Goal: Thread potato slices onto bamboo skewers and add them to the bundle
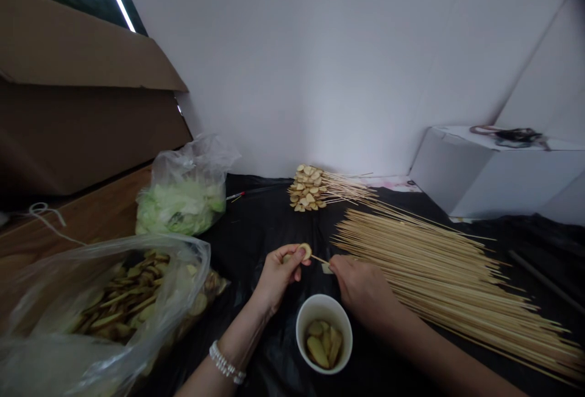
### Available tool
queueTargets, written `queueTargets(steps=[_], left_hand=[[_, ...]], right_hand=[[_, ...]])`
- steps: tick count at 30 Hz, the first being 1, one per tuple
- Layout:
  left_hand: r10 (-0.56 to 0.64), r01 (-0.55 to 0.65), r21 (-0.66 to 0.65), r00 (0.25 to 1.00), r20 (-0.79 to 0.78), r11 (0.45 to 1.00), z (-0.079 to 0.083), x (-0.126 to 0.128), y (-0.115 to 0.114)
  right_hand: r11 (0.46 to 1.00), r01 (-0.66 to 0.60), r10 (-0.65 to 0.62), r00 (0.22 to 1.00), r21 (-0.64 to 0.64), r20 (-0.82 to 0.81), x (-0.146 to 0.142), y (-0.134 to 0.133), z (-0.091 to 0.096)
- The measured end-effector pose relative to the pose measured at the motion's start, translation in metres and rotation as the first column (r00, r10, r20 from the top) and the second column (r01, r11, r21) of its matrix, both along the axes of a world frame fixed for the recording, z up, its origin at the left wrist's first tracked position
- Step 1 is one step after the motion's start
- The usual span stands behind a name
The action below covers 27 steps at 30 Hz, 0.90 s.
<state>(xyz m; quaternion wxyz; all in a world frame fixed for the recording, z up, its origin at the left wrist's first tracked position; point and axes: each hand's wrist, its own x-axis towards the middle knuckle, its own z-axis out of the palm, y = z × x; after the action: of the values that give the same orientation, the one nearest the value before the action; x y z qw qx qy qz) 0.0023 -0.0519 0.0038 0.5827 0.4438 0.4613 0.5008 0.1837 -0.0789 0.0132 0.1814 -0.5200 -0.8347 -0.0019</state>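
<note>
Slice (305, 251) and skewer (320, 259) beyond the cup (302, 324).
Left hand (278, 272) pinches the seemingly brittle slice edgewise; right hand (361, 287) clamps the stiff skewer.

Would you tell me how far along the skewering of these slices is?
Done: a heap of loaded wooden skewers by the wall. In hand: the left hand holds a round pale slice at the tip of a thin wooden skewer in the right hand. Left: the large pile of bare bamboo skewers, plus slices in the white cup and clear plastic bag.
</note>
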Motion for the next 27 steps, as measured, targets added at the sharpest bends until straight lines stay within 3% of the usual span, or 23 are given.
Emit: queueTargets(steps=[6, 14, 27], left_hand=[[0.007, -0.007, -0.004, 1.000, -0.009, 1.000, -0.0001, 0.0008, -0.0001], [-0.015, 0.015, 0.007, 0.999, -0.045, 1.000, 0.0018, 0.0002, -0.0013], [-0.085, 0.084, -0.012, 0.995, -0.048, 0.996, -0.0005, -0.0016, -0.0008]], right_hand=[[1.000, 0.015, -0.015, 1.000, 0.001, -0.005, 0.0012, -0.0002, 0.0047], [0.987, 0.009, -0.002, 0.999, -0.157, 0.044, -0.0004, 0.0007, 0.0094], [0.968, -0.051, 0.047, 0.999, -0.244, -0.020, 0.0030, 0.0056, 0.0080]])
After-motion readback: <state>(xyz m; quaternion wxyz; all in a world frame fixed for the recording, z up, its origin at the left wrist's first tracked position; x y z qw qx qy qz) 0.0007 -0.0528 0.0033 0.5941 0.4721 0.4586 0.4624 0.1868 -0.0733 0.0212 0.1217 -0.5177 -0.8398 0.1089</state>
